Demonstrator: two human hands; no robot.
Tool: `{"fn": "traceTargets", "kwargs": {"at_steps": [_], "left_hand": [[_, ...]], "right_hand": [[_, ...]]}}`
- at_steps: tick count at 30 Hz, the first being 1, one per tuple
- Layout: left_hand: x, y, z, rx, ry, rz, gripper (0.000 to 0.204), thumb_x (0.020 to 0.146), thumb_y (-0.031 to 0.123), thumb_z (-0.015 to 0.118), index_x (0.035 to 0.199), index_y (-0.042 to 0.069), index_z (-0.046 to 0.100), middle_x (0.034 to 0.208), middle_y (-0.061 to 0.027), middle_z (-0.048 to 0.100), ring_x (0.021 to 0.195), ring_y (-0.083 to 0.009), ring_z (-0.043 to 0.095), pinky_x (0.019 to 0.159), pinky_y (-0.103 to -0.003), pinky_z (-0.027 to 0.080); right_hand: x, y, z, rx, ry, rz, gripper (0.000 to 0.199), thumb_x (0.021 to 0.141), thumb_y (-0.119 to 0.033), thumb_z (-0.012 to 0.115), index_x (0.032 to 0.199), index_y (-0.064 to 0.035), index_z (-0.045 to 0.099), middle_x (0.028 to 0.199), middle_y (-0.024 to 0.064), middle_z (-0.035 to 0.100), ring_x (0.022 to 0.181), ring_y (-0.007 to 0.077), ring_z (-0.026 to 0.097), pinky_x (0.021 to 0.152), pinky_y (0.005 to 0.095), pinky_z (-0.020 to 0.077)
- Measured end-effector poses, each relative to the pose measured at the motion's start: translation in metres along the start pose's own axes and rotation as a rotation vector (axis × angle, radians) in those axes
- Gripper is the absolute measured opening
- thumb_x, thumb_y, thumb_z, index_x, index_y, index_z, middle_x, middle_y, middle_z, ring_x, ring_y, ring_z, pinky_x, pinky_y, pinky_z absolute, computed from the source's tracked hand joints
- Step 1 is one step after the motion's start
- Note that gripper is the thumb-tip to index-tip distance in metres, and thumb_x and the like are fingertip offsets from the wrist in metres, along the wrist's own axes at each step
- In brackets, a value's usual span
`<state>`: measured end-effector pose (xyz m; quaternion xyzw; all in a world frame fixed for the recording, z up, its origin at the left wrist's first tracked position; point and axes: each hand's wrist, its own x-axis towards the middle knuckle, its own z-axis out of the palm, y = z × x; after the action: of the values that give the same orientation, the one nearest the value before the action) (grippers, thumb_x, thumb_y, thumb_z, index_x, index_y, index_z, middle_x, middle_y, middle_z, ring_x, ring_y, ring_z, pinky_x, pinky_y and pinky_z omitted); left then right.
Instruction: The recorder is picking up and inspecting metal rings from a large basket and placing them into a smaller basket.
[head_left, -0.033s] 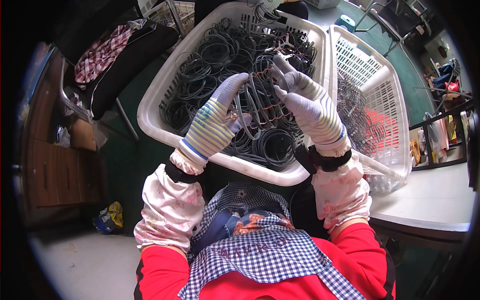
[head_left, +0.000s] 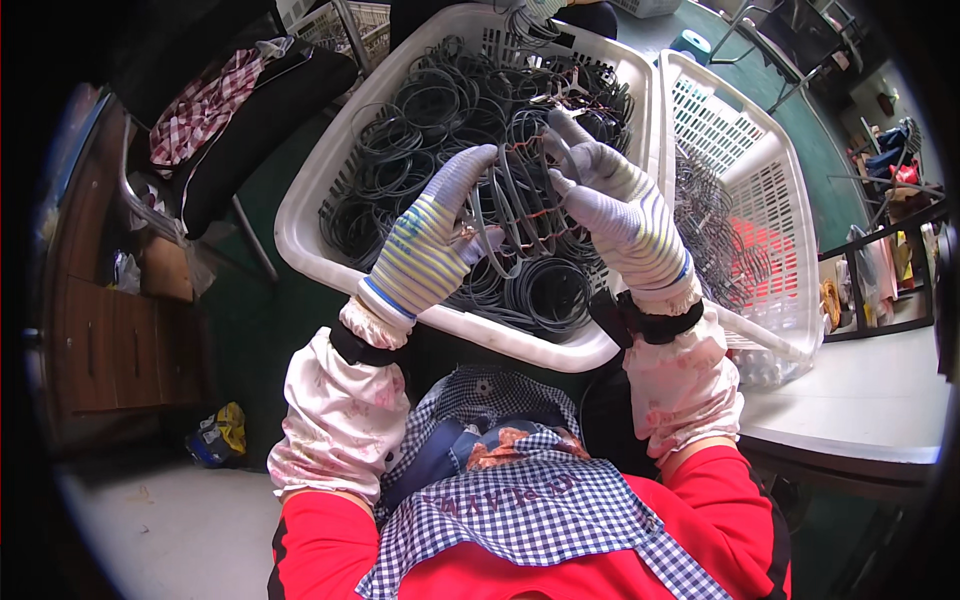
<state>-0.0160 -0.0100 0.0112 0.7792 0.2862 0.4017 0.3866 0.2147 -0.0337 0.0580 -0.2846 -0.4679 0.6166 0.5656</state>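
My left hand (head_left: 430,245) and my right hand (head_left: 620,210), both in striped knit gloves, hold between them a bundle of grey rubber rings (head_left: 515,215) wrapped with thin copper-coloured wire. The bundle hangs just above a white plastic basket (head_left: 300,235) heaped with many dark loops of the same kind. The left fingers clasp the bundle's left side. On its right side, the right thumb and fingers pinch it near the wire.
A second white slatted basket (head_left: 775,200) with several dark rings stands at the right, on a white table (head_left: 860,410). A dark chair with a checked cloth (head_left: 215,110) is at the upper left, and a wooden cabinet (head_left: 110,340) at the left.
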Motion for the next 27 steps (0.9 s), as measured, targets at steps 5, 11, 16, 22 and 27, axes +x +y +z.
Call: {"fn": "traceTargets", "kwargs": {"at_steps": [5, 11, 16, 22, 27], "left_hand": [[-0.001, -0.004, 0.001, -0.118, 0.024, 0.005, 0.08, 0.09, 0.015, 0.074, 0.154, 0.005, 0.027, 0.142, -0.0118, 0.05, 0.12, -0.0173, 0.059, 0.102, -0.031, 0.052], [0.0, -0.002, 0.005, -0.133, 0.041, 0.013, 0.081, 0.09, 0.016, 0.075, 0.155, 0.006, 0.027, 0.14, -0.0113, 0.051, 0.114, -0.0152, 0.061, 0.098, -0.03, 0.053], [-0.001, -0.003, 0.008, -0.237, 0.107, -0.051, 0.081, 0.09, 0.015, 0.075, 0.155, 0.007, 0.028, 0.135, -0.0095, 0.056, 0.107, -0.0119, 0.063, 0.091, -0.026, 0.054], [-0.001, 0.013, 0.005, -0.218, 0.088, -0.181, 0.077, 0.085, -0.004, 0.072, 0.152, 0.008, 0.035, 0.137, -0.0127, 0.053, 0.103, -0.0153, 0.063, 0.088, -0.03, 0.057], [-0.002, 0.012, 0.002, -0.233, 0.081, -0.16, 0.078, 0.085, -0.001, 0.073, 0.152, 0.008, 0.035, 0.133, -0.0117, 0.055, 0.098, -0.0127, 0.063, 0.086, -0.029, 0.057]], "right_hand": [[-0.001, -0.001, 0.003, 0.005, 0.02, 0.002, 0.023, 0.078, -0.005, 0.083, 0.095, -0.0083, 0.068, 0.157, 0.0143, 0.037, 0.134, 0.0188, 0.046, 0.109, 0.0338, 0.0387], [-0.001, 0.001, 0.006, -0.585, 0.007, -0.229, 0.022, 0.08, -0.013, 0.082, 0.093, -0.0039, 0.067, 0.157, 0.029, 0.033, 0.145, 0.0337, 0.037, 0.116, 0.0393, 0.0299], [0.001, 0.013, 0.007, -0.65, -0.03, -0.286, 0.029, 0.081, -0.021, 0.083, 0.101, -0.0048, 0.07, 0.153, 0.0354, 0.033, 0.147, 0.0393, 0.031, 0.118, 0.0403, 0.0263], [0.002, 0.015, 0.0, -0.758, -0.114, -0.305, 0.032, 0.087, -0.034, 0.077, 0.106, -0.0078, 0.07, 0.154, 0.036, 0.031, 0.148, 0.0395, 0.03, 0.117, 0.0403, 0.0261], [0.002, 0.014, 0.002, -0.735, -0.164, -0.249, 0.036, 0.089, -0.039, 0.074, 0.108, -0.0087, 0.07, 0.155, 0.0361, 0.029, 0.148, 0.0398, 0.029, 0.116, 0.0409, 0.0275]]}}
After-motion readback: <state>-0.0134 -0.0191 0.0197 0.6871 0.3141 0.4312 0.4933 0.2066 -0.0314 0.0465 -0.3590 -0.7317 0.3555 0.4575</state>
